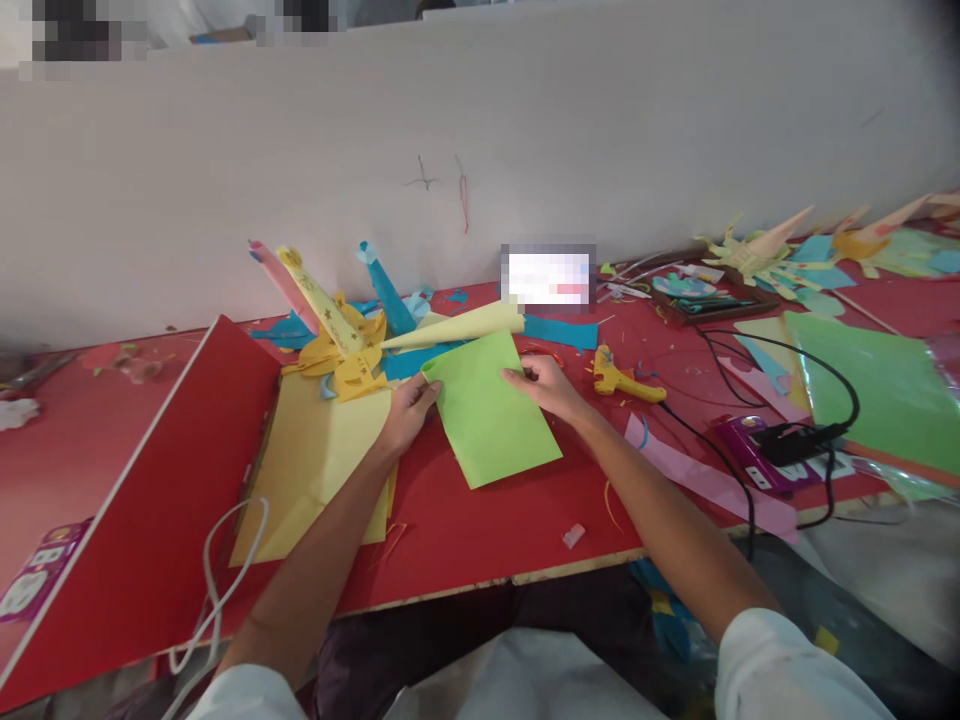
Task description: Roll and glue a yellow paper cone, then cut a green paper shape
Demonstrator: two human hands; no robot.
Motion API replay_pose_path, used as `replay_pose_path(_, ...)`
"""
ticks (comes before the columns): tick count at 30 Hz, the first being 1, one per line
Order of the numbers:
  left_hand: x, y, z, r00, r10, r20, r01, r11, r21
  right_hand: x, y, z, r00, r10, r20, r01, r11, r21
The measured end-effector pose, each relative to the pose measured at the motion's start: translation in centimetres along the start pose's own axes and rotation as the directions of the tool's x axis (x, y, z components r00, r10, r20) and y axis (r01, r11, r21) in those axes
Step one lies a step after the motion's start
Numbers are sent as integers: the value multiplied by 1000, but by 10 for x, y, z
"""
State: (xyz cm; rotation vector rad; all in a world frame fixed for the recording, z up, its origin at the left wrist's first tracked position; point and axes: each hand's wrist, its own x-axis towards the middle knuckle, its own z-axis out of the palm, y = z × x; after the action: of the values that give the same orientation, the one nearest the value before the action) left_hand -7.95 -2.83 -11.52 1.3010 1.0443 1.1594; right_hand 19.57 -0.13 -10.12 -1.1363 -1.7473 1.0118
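A light green sheet of paper (495,415) is held between my two hands, tilted above the red table. My left hand (409,408) pinches its upper left edge, where the paper curls slightly. At the upper right edge, my right hand (551,385) grips it with thumb and fingers. Just behind the sheet lies a pale yellow paper cone (457,325). A yellow glue gun (622,378) rests to the right of my right hand. Yellow paper sheets (315,460) lie under and beside my left forearm.
Paper cones stand at the back left, among them a blue cone (386,285) and a star-patterned yellow cone (322,300). A red divider (172,480) rises on the left. Black cables and a purple box (750,455) lie at right, near a pink strip (705,480).
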Motion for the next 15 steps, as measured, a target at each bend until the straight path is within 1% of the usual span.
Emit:
replay_pose_path(3, 0, 4, 1, 999, 34, 29, -36, 998, 53, -2, -5, -2, 1000, -9, -26, 9, 1000, -12)
replay_pose_path(5, -1, 7, 3, 998, 43, 35, -44, 998, 41, -1, -6, -2, 999, -19, -34, 18, 999, -32)
replay_pose_path(9, -2, 12, 5, 999, 45, -11, -45, 999, 1, 1, -1, -2, 1000, -26, -1, 26, 998, -50)
replay_pose_path(15, -1, 10, 1, 994, 91, -66, -89, 995, 37, 1, 2, -1, 1000, -14, 6, 15, 996, -86)
